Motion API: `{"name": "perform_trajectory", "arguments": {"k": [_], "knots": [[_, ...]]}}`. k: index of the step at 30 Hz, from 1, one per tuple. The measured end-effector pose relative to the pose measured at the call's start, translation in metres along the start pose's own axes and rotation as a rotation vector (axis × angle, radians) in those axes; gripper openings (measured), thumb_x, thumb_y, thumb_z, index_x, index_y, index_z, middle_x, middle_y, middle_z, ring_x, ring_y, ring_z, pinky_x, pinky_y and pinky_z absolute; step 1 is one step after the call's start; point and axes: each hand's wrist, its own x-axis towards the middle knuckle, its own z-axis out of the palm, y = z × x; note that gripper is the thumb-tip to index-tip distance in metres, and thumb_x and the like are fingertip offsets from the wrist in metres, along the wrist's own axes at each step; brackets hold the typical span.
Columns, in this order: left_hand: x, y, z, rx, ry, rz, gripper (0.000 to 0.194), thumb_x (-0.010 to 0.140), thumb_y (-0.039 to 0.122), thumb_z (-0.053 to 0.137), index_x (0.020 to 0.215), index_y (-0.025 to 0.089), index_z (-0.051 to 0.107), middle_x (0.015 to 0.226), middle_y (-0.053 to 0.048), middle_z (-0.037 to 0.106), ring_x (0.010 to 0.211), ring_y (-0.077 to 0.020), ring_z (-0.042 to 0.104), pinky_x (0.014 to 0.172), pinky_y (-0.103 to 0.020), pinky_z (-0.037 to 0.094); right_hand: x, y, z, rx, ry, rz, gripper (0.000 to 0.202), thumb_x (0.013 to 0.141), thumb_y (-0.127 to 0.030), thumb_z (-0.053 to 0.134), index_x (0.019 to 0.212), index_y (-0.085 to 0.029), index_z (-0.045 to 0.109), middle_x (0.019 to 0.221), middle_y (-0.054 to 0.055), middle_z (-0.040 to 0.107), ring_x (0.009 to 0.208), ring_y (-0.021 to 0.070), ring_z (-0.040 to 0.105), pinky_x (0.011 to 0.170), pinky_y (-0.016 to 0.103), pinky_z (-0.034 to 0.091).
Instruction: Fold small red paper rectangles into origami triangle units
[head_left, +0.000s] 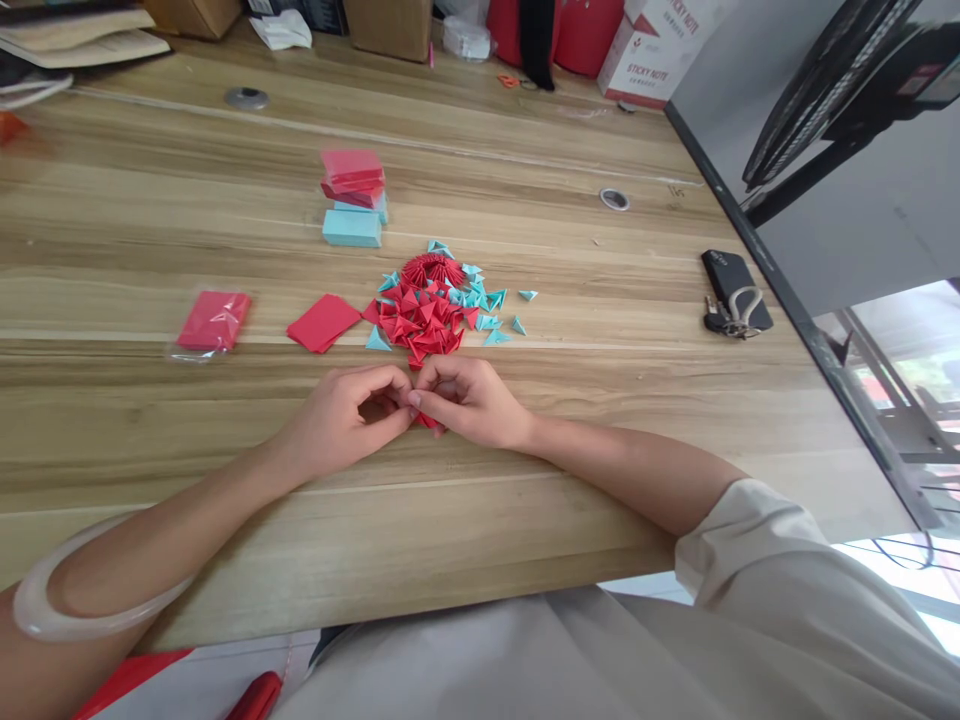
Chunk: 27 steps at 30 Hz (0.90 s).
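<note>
A: Broadly: wooden bench [150, 250], grain running left to right, cluttered along the far edge with cardboard boxes and a sticky-note carton [649, 55]. Black phone with keys [733, 290] well apart, toward the right edge.

B: Noted. Stock nearer the middle?

A: Stack of red and blue paper pads [352, 197] beyond the work. Red pack in clear wrap [214, 320] to the left; loose red sheet [324, 322] just beside the pile.

B: And the pile itself?

A: Heap of folded red and blue triangles [435, 305], with a ring of joined red pieces at its far side. Lying directly beyond both hands, near but not touching.

B: Hands?

A: Left hand [341, 415] and right hand [472, 400] met at the centre line, fingertips touching. Both curled nearly closed, pinching one small red folded piece [427, 420] between them. Right hand covering most of it; only a red corner visible beneath the fingers, resting at the bench surface.

B: Orientation of that piece?

A: Long axis impossible to judge, too much hidden. Position clear enough: at the meeting point of the fingertips, equally near either hand, with the heap straight ahead, slightly closer to the right hand.

B: Anything on the wrists?

A: Pale bangle [75, 600] on the left forearm.
</note>
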Motion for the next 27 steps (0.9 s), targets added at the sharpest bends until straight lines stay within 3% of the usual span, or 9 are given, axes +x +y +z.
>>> {"name": "perform_trajectory", "arguments": {"k": [9,27], "knots": [[0.0008,0.0031,0.0,-0.002,-0.011,0.015,0.015,0.081,0.029,0.057,0.072,0.017,0.057,0.066,0.003,0.06,0.055,-0.0074,0.05,0.052,-0.017,0.04,0.0001,0.0023,-0.0015,-0.032,0.002,-0.009,0.033,0.083,-0.046,0.059,0.075,-0.016,0.049,0.063,-0.003,0.054,0.05,0.0062,0.051,0.049,0.02,0.041],[-0.0007,0.0012,-0.0007,0.073,-0.002,0.043,0.014,0.081,0.026,0.057,0.072,0.015,0.056,0.065,0.004,0.057,0.055,-0.0054,0.048,0.053,-0.016,0.038,-0.0002,0.0017,-0.0008,-0.029,0.001,-0.039,0.025,0.085,-0.036,0.058,0.074,-0.015,0.048,0.062,-0.003,0.052,0.049,0.0062,0.05,0.048,0.02,0.039]]}}
